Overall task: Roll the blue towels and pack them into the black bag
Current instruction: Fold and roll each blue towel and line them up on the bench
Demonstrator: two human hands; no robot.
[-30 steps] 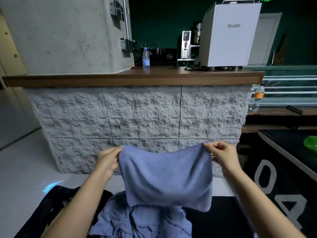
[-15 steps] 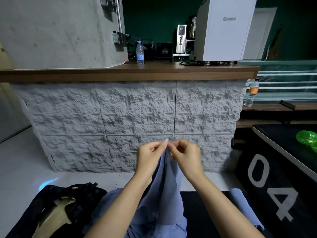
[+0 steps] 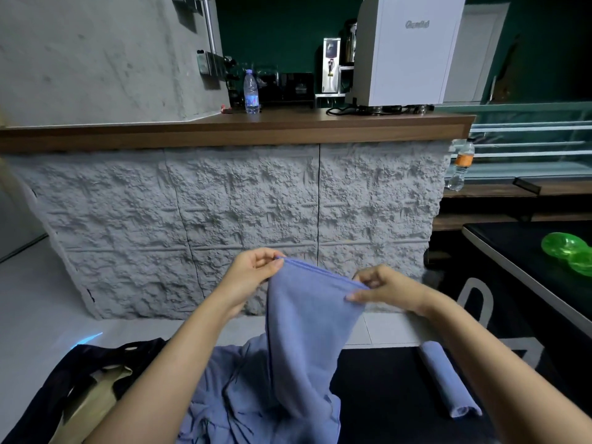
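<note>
I hold a blue towel (image 3: 307, 331) up in the air, folded in half and hanging down. My left hand (image 3: 253, 277) pinches its upper left corner and my right hand (image 3: 384, 290) pinches the upper right corner. Under it lies a heap of loose blue towels (image 3: 237, 402) on the dark surface. A rolled blue towel (image 3: 445, 379) lies to the right on that surface. The black bag (image 3: 86, 376) sits at the lower left, open, with a pale lining showing.
A white stone-textured counter (image 3: 224, 219) with a wooden top stands straight ahead, with a water bottle (image 3: 251, 92) and a white machine (image 3: 407, 49) on it. A black table (image 3: 525, 251) at the right bears green plastic objects (image 3: 567, 248). Pale floor lies to the left.
My hands, spread wide a second ago, met to fold the towel in half, then parted again along the folded top edge. The view has tilted down a little.
</note>
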